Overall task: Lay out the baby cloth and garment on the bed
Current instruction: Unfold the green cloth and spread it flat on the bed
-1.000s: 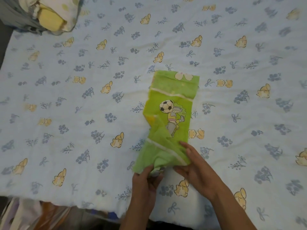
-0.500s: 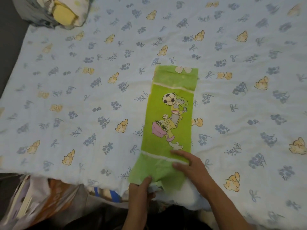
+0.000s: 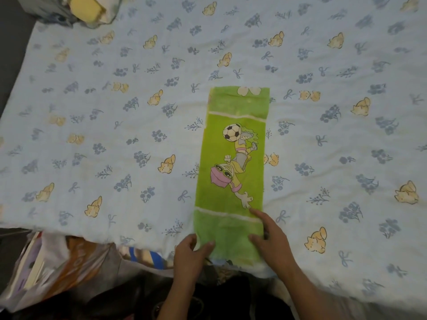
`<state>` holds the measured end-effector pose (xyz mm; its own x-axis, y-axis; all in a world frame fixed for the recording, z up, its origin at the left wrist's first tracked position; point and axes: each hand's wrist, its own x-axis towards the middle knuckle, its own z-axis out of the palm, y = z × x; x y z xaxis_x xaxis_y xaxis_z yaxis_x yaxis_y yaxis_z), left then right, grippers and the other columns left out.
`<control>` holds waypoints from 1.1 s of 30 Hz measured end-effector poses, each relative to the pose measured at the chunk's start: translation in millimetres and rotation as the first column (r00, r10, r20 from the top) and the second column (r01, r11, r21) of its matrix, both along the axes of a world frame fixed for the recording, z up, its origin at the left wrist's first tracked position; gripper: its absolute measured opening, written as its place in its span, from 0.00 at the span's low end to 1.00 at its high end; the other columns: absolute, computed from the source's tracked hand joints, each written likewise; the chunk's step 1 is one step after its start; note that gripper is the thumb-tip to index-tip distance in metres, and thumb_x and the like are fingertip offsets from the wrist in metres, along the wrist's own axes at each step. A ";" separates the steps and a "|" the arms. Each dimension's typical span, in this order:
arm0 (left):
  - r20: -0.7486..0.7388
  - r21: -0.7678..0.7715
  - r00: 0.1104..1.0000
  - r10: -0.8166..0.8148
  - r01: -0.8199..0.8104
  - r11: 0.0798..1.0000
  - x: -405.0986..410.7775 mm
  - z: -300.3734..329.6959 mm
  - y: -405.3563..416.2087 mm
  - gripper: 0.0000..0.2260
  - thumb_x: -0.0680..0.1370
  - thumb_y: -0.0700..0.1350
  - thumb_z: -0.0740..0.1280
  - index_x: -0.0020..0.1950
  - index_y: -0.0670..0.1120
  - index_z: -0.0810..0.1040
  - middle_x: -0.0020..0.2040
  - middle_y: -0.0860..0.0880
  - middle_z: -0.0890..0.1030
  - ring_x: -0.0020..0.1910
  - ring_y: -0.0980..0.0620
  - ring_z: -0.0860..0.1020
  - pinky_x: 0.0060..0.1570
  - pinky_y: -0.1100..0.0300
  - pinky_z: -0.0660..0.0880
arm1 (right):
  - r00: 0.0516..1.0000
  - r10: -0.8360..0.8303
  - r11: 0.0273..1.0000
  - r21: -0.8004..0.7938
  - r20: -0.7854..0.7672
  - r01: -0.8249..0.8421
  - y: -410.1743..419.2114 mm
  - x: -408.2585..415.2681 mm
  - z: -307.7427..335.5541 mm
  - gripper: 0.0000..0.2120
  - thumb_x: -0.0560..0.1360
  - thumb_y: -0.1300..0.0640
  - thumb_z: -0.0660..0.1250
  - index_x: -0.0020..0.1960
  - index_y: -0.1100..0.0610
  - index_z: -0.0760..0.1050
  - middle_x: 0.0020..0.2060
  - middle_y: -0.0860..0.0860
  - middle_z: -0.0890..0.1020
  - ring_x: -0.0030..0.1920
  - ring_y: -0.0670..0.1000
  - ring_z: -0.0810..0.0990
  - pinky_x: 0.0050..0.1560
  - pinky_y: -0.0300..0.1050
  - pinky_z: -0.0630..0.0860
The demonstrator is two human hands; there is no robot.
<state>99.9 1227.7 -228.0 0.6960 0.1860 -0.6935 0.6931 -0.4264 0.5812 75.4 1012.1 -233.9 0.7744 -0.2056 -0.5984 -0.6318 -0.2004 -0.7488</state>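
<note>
A long green baby cloth (image 3: 233,158) with a football cartoon lies flat and lengthwise on the bed (image 3: 115,123), its near end at the bed's front edge. My left hand (image 3: 190,251) rests at the cloth's near left corner, thumb and fingers touching the fabric. On the near right part of the cloth my right hand (image 3: 270,239) presses flat with straight fingers. No garment shows apart from the bundle at the far left.
The sheet is pale blue with yellow animals and blue flowers. A bundle of folded clothes (image 3: 78,10) sits at the far left corner. Bags and papers (image 3: 53,266) lie below the bed's front edge at the left.
The folded near half of the cloth has been opened out toward me, and the whole cartoon now shows. Both hands have moved to its near end, flattening it.
</note>
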 end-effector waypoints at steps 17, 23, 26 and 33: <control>0.333 0.160 0.928 -0.170 0.122 0.980 252.7 -7.6 -84.2 0.30 0.70 0.59 0.74 0.66 0.46 0.71 0.53 0.48 0.77 0.52 0.49 0.77 0.48 0.58 0.71 | 0.961 -0.146 0.969 -0.162 0.234 0.187 -70.1 193.3 -9.4 0.22 0.72 0.55 0.73 0.66 0.48 0.75 0.50 0.57 0.81 0.49 0.56 0.80 0.43 0.38 0.74; 0.354 -0.131 0.929 -0.112 0.167 0.977 348.2 -12.2 -114.7 0.18 0.73 0.51 0.73 0.59 0.53 0.71 0.47 0.50 0.79 0.42 0.54 0.78 0.42 0.56 0.75 | 0.948 -0.190 0.974 -0.074 0.255 0.215 -96.4 281.3 -3.4 0.17 0.76 0.57 0.68 0.64 0.48 0.78 0.63 0.51 0.78 0.62 0.51 0.75 0.64 0.51 0.73; 0.483 -0.136 0.849 -0.213 0.313 0.940 369.7 -19.7 -121.4 0.06 0.75 0.41 0.69 0.50 0.50 0.77 0.39 0.52 0.78 0.37 0.55 0.75 0.40 0.58 0.71 | 0.956 -0.189 0.979 -0.029 0.224 0.200 -101.8 303.0 -8.4 0.19 0.77 0.60 0.66 0.67 0.50 0.76 0.65 0.49 0.75 0.65 0.49 0.73 0.68 0.49 0.70; 0.537 -0.106 0.813 -0.226 0.330 0.938 396.8 -29.2 -137.4 0.14 0.75 0.40 0.69 0.55 0.57 0.83 0.55 0.61 0.82 0.60 0.59 0.77 0.65 0.54 0.73 | 0.966 0.010 0.947 -0.312 0.259 0.073 -111.8 343.6 -20.4 0.31 0.74 0.64 0.68 0.74 0.50 0.65 0.66 0.52 0.71 0.67 0.53 0.69 0.68 0.56 0.68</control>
<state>496.7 1090.3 -257.2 0.9599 -0.1655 -0.2263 0.1436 -0.4029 0.9039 419.0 900.3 -254.2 0.8814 -0.3783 -0.2828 -0.4391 -0.4360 -0.7855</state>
